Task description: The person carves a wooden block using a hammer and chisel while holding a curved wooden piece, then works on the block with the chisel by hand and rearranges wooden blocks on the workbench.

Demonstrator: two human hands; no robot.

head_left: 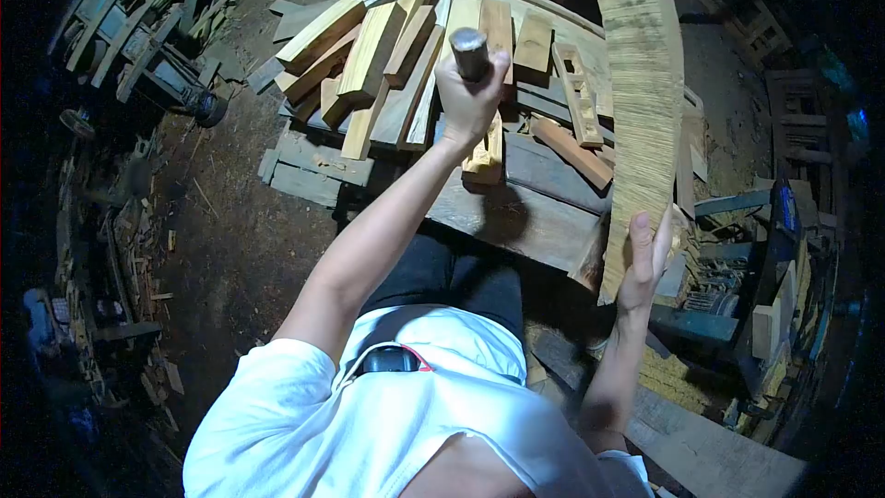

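Wooden board [643, 101] lies right of left hand [468, 106], clenched round metal cylinder [471, 57]; right hand [643, 265] pinches board's lower edge.

Upper left, we find one machine [138, 53] with wooden bars across it, a round wheel [76, 123] just below. We further record: brown floor [226, 240]; wood scraps [124, 263], left side; blue-green metal frame [696, 322], right; yellow sawdust [678, 376] beneath; one broad grey board [719, 452], lower right; wooden frames [800, 120], far right, shadowed.
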